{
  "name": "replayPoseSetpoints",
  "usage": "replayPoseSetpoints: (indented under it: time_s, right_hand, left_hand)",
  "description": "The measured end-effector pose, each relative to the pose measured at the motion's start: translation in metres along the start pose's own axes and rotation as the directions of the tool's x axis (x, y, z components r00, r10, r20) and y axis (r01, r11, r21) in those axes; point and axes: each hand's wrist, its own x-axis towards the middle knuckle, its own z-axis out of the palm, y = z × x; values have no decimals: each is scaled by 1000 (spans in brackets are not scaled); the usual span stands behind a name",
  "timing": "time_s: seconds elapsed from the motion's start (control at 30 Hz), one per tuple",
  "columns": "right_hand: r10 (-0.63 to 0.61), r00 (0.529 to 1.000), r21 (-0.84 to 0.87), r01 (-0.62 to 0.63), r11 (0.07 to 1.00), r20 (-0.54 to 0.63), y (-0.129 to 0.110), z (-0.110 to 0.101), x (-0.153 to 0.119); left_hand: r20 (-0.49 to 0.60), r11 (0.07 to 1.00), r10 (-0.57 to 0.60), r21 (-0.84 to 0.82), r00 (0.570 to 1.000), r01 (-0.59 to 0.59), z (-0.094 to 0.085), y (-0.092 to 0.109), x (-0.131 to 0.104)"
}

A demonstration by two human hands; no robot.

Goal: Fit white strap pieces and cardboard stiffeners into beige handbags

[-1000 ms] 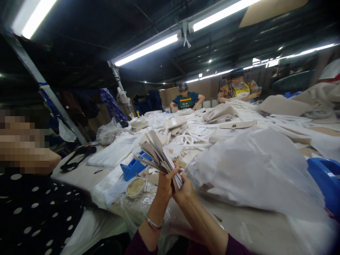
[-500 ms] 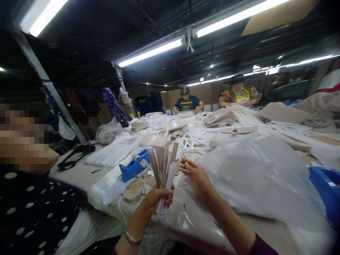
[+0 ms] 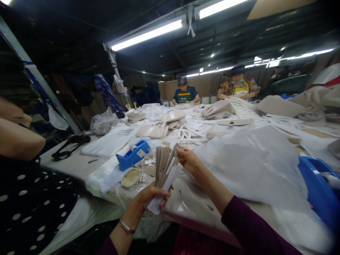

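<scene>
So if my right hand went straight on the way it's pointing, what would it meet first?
The fanned bundle of strips held in your left hand. Your right hand has its fingertips at the bundle's upper end, perhaps touching; depth is hard to judge.

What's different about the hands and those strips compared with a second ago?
The right hand let go of the strips' lower ends and moved up; its fingertips are now at their upper ends. The bundle stands more upright. The left hand kept hold; the blue tape dispenser stayed put.
</scene>
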Motion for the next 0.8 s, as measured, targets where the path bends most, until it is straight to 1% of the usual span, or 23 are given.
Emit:
replayPoseSetpoints:
  time_s: [0.1,0.23,0.37,0.5,0.6,0.7,0.8]
  right_hand:
    - [3,999,24,-2,1000,-37,3,2,2]
    - [-24,998,5,24,1000,-54,6,1,8]
    - [-45,996,-24,44,999,-72,9,-3,16]
    - [-114,989,-96,105,990,-93,10,-5,21]
    - [-175,980,-159,159,974,-94,7,-2,22]
    - [-251,964,-217,228,949,-84,-2,5,26]
    - [-270,960,-187,252,950,-77,-9,12,33]
  left_hand:
    - [-34,1000,-2,-5,999,2,-1,0,-2]
    - [-62,999,-37,-36,997,35,0,3,-3]
    - [-45,998,-26,-52,999,23,-1,3,-2]
    - [-24,997,-18,-70,1000,17,-6,0,1]
    - [-31,993,-39,-112,999,35,-11,-5,3]
    - [-38,985,-31,-169,999,24,-15,-9,8]
    - [-1,975,-23,-222,1000,23,-15,-7,14]
